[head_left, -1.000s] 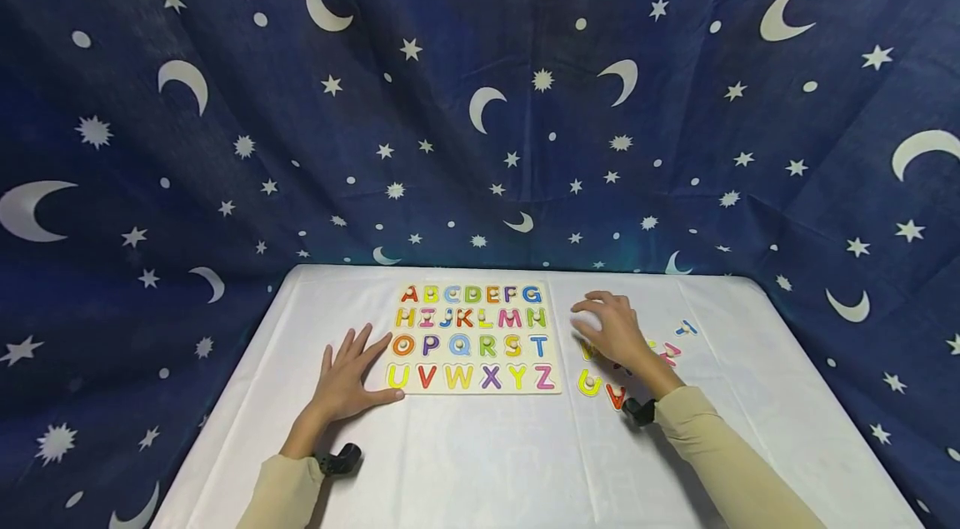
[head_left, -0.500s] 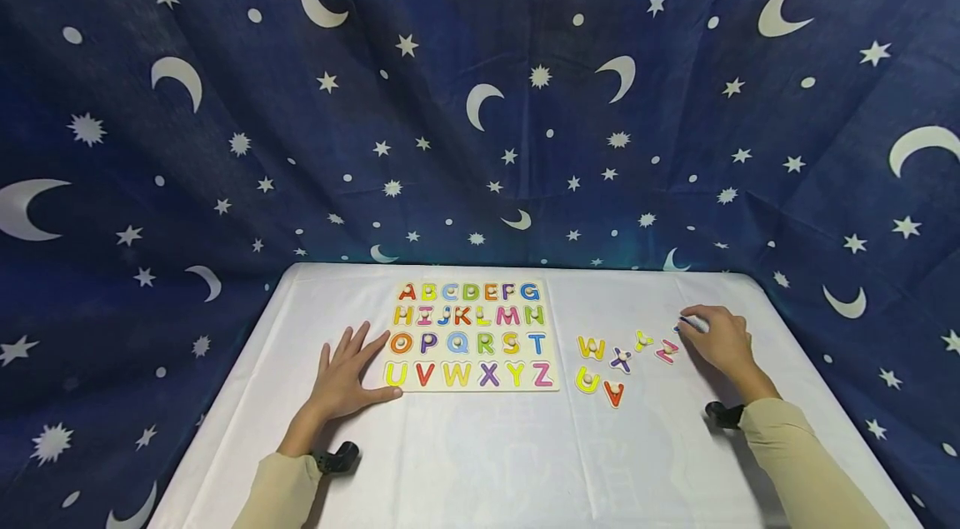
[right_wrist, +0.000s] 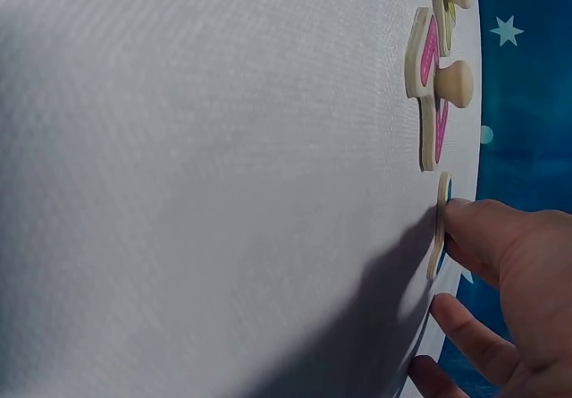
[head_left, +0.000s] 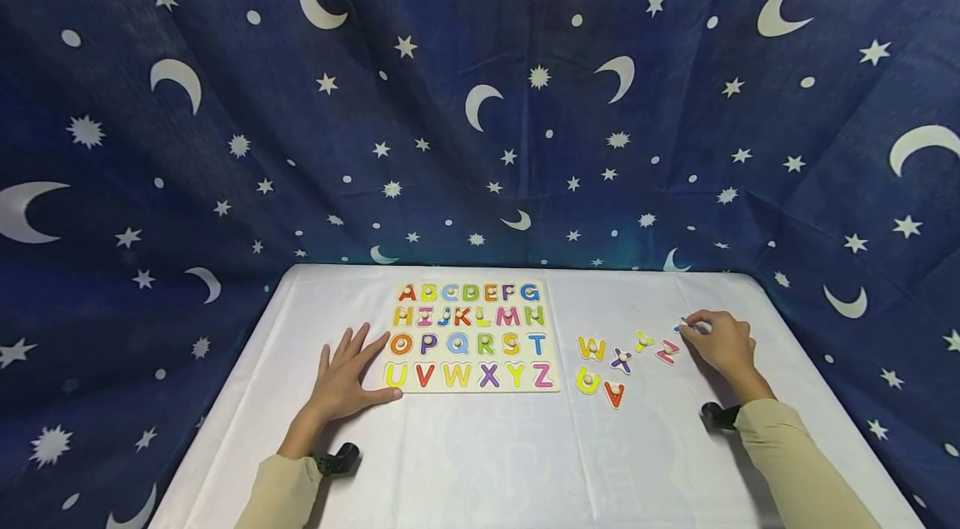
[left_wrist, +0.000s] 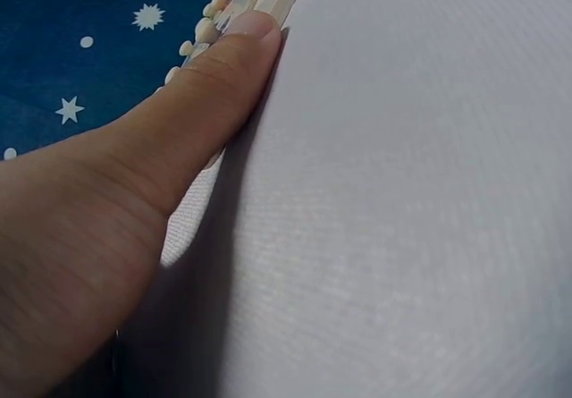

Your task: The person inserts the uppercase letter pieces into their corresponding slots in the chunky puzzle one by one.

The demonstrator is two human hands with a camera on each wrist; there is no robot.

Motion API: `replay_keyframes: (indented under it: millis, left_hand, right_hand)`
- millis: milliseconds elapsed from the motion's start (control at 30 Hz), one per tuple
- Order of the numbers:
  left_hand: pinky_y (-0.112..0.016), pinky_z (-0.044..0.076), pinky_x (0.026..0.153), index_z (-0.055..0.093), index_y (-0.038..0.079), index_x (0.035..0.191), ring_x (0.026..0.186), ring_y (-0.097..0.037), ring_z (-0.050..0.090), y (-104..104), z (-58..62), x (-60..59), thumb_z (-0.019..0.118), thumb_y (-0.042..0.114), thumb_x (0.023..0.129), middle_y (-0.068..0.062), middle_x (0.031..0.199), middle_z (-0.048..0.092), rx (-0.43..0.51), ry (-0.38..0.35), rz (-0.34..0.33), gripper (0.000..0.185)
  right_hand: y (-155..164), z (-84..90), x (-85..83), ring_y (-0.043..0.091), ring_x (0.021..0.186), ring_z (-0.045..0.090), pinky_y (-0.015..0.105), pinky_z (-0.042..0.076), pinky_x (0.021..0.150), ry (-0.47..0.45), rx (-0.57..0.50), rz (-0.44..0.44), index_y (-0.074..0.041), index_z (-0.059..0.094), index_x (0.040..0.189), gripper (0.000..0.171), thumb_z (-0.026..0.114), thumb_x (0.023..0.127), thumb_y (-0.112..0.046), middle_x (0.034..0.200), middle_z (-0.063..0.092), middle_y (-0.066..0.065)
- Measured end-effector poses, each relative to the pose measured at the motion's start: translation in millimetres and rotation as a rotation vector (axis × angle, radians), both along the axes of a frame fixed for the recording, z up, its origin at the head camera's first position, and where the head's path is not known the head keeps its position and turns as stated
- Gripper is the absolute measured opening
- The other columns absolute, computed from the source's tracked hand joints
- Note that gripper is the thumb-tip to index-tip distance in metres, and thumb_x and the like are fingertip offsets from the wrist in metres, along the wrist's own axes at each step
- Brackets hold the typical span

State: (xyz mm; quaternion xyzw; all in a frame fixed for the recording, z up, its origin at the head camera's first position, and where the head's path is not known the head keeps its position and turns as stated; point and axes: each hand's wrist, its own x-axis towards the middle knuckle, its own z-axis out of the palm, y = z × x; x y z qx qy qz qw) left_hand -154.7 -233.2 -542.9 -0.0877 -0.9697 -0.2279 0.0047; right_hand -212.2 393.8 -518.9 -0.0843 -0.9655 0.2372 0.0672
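A wooden alphabet puzzle board [head_left: 553, 386] lies on the white table in the head view. My left hand [head_left: 345, 379] is spread flat at its left edge, and the thumb [left_wrist: 210, 85] touches the board's rim in the left wrist view. At the far right of the loose pieces, my right hand [head_left: 723, 343] pinches a blue letter T piece [head_left: 681, 326] between thumb and fingers. The fingers hide most of that piece and its knob. Beside it lies a pink Z piece [head_left: 667, 351], with its round knob [right_wrist: 454, 84] plain in the right wrist view.
Left of the Z lie loose letter pieces: yellow Y [head_left: 643, 341], purple X [head_left: 621, 359], yellow-orange W [head_left: 592, 348], yellow U [head_left: 588, 381] and red V [head_left: 614, 394]. A dark blue star-and-moon curtain [head_left: 480, 162] hangs behind the table.
My right hand has moved right, from above the W piece to the blue T, and now pinches it. The left hand stays at the board's edge.
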Motion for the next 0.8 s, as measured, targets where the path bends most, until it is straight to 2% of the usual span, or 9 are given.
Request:
replay_keyframes:
  millis: [600, 800]
  left_hand:
    - [-0.073, -0.002, 0.119, 0.046, 0.018, 0.156, 0.154, -0.048, 0.011, 1, 0.6, -0.6, 0.087, 0.061, 0.070, -0.021, 0.167, 0.024, -0.001, -0.006, 0.002, 0.105]
    - [-0.073, -0.001, 0.119, 0.047, 0.017, 0.156, 0.154, -0.049, 0.012, 1, 0.9, 0.6, 0.087, 0.060, 0.070, -0.022, 0.167, 0.025, 0.000, -0.003, 0.000, 0.104]
  right_hand:
    - [-1, 1.2, -1.8, 0.057, 0.106, 0.046, 0.071, 0.035, 0.084, 0.018, -0.020, -0.015, 0.000, 0.074, 0.102, 0.024, 0.074, 0.092, -0.022, 0.127, 0.059, 0.036]
    - [-16, 10.9, -8.0, 0.057, 0.113, 0.044, 0.069, 0.035, 0.086, 0.072, -0.032, 0.052, 0.001, 0.076, 0.103, 0.022, 0.075, 0.091, -0.018, 0.129, 0.058, 0.034]
